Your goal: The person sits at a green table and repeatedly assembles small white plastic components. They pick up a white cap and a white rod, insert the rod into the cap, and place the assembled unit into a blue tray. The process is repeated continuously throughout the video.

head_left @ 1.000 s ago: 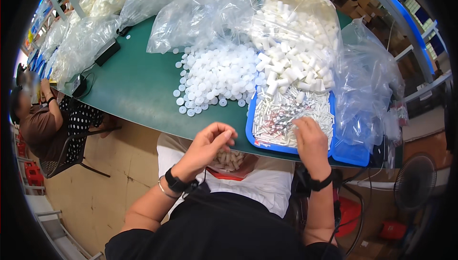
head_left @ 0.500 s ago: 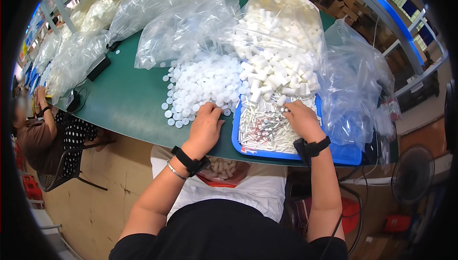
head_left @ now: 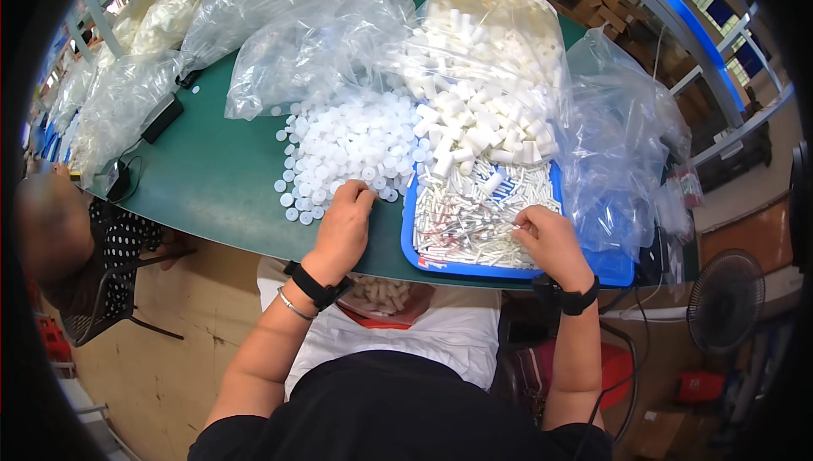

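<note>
My left hand [head_left: 344, 222] rests at the near edge of a heap of translucent white plastic discs [head_left: 351, 143]. Its fingers are bent together and touch the nearest discs; whatever they hold is hidden. Over the right part of a blue tray [head_left: 408, 241], my right hand [head_left: 549, 239] has thumb and forefinger pinched together. Thin white rods [head_left: 461, 228], some with reddish and metallic parts, fill that tray. Anything in the right pinch is too small to name. Beyond the rods lie thick white cylinders [head_left: 483, 126], spilling from a clear plastic bag [head_left: 517, 21].
More clear bags [head_left: 313, 38] cover the back of the green table [head_left: 229, 173]; crumpled plastic [head_left: 622, 139] lies right of the tray. A black adapter [head_left: 163, 117] sits at left. A seated person [head_left: 63, 232] is beyond the left edge. A fan [head_left: 726, 300] stands at right.
My right hand has drawn back from the thick cylinders toward the tray's near right part, its fingers curling into a pinch. The left hand stays by the discs. The whole view has shifted slightly.
</note>
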Demonstrator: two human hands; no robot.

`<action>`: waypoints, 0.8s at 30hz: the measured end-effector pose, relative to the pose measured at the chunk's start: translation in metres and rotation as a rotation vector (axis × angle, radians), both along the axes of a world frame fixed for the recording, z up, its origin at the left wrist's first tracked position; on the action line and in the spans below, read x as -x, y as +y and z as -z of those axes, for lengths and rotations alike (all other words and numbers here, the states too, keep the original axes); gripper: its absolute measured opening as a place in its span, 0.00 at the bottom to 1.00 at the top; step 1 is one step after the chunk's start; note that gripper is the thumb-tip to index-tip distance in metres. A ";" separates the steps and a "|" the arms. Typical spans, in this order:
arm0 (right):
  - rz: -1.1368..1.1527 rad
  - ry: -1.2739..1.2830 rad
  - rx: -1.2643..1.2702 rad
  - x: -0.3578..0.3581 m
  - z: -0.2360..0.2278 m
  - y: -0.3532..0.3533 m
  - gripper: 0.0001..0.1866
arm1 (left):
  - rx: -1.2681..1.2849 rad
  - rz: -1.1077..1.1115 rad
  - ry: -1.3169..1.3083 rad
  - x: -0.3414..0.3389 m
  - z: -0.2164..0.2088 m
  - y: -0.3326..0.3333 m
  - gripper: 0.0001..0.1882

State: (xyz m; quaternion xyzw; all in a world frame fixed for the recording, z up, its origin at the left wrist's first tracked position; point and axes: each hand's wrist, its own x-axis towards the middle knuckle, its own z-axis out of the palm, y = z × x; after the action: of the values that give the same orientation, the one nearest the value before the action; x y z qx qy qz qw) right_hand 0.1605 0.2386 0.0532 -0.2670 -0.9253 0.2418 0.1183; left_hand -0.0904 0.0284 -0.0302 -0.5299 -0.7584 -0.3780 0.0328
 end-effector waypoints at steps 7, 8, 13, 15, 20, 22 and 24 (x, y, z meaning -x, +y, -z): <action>0.162 0.086 0.209 -0.011 0.000 -0.002 0.07 | -0.011 -0.004 0.035 0.006 0.003 -0.004 0.13; 0.166 0.129 0.257 -0.010 0.002 -0.003 0.07 | -0.040 0.000 0.012 0.007 0.003 -0.004 0.12; 0.147 0.494 0.774 -0.006 0.004 -0.023 0.06 | -0.083 0.123 -0.951 -0.014 -0.017 -0.012 0.09; 0.111 0.595 0.986 -0.004 0.005 -0.041 0.07 | -0.213 0.230 -1.422 -0.030 -0.025 -0.021 0.11; -0.001 0.849 1.381 0.015 0.024 -0.096 0.09 | -0.159 0.486 -2.041 -0.071 -0.030 -0.037 0.20; -0.010 0.801 1.348 0.023 0.029 -0.113 0.08 | -0.134 0.571 -2.200 -0.080 -0.021 -0.036 0.20; 0.073 0.731 1.200 0.029 0.029 -0.127 0.08 | -0.182 0.548 -2.269 -0.086 -0.019 -0.036 0.19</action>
State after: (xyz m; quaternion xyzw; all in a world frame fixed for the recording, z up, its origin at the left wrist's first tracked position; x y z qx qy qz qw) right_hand 0.1315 0.1119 0.0246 -0.2187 -0.5235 0.7807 0.2620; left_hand -0.0046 -0.0073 -0.0110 -0.0302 -0.1836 -0.6818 -0.7075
